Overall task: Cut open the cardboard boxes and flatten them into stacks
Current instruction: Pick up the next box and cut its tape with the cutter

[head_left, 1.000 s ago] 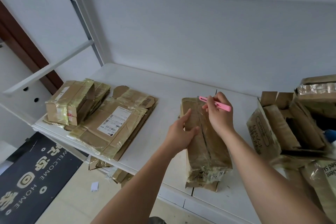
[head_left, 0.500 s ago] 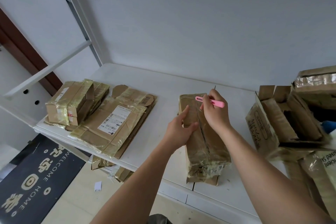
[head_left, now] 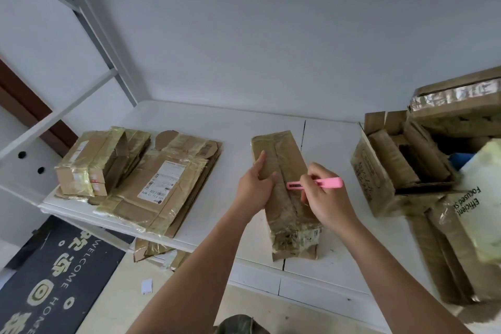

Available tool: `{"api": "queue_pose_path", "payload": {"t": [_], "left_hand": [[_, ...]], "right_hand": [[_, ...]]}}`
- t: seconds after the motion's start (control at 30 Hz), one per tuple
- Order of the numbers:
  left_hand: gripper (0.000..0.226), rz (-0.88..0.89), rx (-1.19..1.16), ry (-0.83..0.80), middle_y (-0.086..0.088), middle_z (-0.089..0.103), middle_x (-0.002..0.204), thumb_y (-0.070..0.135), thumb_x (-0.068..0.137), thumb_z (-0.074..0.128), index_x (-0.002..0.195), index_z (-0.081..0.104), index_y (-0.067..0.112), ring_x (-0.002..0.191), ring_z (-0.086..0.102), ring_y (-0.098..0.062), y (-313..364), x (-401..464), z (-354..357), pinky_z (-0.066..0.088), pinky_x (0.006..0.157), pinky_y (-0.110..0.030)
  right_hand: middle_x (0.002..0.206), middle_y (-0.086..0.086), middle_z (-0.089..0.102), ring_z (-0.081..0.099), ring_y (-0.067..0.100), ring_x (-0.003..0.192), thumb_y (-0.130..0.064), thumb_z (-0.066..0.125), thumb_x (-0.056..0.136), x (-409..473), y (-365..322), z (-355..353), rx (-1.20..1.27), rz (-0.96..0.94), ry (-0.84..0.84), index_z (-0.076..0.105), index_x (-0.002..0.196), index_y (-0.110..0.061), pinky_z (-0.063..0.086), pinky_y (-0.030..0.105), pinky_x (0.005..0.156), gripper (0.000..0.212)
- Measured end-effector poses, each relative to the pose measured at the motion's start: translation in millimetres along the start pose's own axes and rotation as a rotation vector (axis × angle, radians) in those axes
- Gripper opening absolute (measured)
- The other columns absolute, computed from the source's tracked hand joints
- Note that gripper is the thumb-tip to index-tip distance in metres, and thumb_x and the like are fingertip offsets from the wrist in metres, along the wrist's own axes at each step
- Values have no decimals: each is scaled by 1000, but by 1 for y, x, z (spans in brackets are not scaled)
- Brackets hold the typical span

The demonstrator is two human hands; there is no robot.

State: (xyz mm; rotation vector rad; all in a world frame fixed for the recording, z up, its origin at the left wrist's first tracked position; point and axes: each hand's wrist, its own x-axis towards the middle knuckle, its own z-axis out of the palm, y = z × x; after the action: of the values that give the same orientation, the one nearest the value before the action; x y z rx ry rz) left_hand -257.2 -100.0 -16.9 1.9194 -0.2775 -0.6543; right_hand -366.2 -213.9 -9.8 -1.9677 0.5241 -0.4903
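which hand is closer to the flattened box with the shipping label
Left. The left hand grips the taped box just right of the labelled flattened box; the right hand is farther right.

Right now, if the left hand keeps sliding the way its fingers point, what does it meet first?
The left hand points up along the taped box toward the wall. Only the box's far end lies ahead, then bare shelf. Depth is unclear, but the way looks free.
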Motion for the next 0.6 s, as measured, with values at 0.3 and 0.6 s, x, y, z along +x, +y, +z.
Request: {"api": "queue_pose_path", "payload": {"t": [0.3, 0.6], "left_hand": [[66, 52, 141, 24, 7, 58, 125, 27, 99, 55, 154, 22, 35, 93, 57, -6, 7, -7, 5, 48, 82, -20], [68, 62, 410, 48, -3, 60, 116, 34, 101, 45, 157, 9, 23, 90, 55, -17, 18, -19, 17, 46, 75, -30]], "right_hand": [[54, 16, 48, 47, 12, 42, 2, 50, 96, -77, -11, -41, 80, -23, -44, 41, 66, -2, 36, 25, 41, 32], [84, 1, 66, 67, 16, 78, -41, 50, 99, -90, 12, -30, 308, 93, 384, 56, 97, -16, 59, 44, 68, 26]]}}
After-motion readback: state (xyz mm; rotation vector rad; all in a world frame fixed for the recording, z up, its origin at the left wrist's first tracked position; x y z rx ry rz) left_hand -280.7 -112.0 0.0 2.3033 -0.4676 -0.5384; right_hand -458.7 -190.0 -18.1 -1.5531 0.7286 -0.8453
